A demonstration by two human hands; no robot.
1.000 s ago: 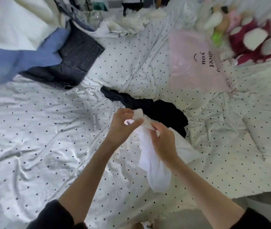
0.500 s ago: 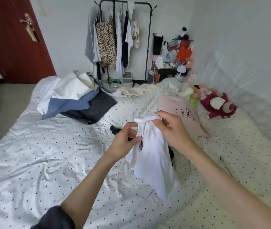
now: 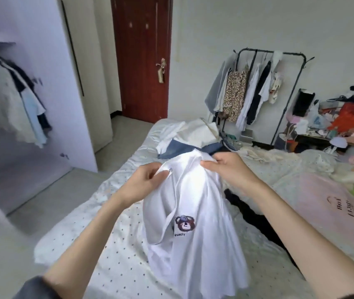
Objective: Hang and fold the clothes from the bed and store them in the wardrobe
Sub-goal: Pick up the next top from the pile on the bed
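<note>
A white T-shirt (image 3: 195, 212) with a small bear print hangs above the dotted bed (image 3: 115, 268). My left hand (image 3: 143, 183) pinches its neckline on the left, near the label. My right hand (image 3: 225, 167) grips the neckline on the right. The shirt's body drapes down between my forearms. A black garment (image 3: 251, 214) lies on the bed behind it. A heap of white, blue and dark clothes (image 3: 189, 137) sits at the bed's far end. The open wardrobe (image 3: 16, 98) with hanging clothes stands at the left.
A pink garment (image 3: 327, 210) lies on the bed at the right, with plush toys (image 3: 353, 180) beyond it. A black clothes rack (image 3: 256, 91) and a cluttered small table (image 3: 327, 128) stand by the far wall. A red door (image 3: 143, 57) is at the back.
The view has swung up and to the left, from the bed to the wardrobe and door. Both hands have lifted the white T-shirt higher and spread its neckline apart.
</note>
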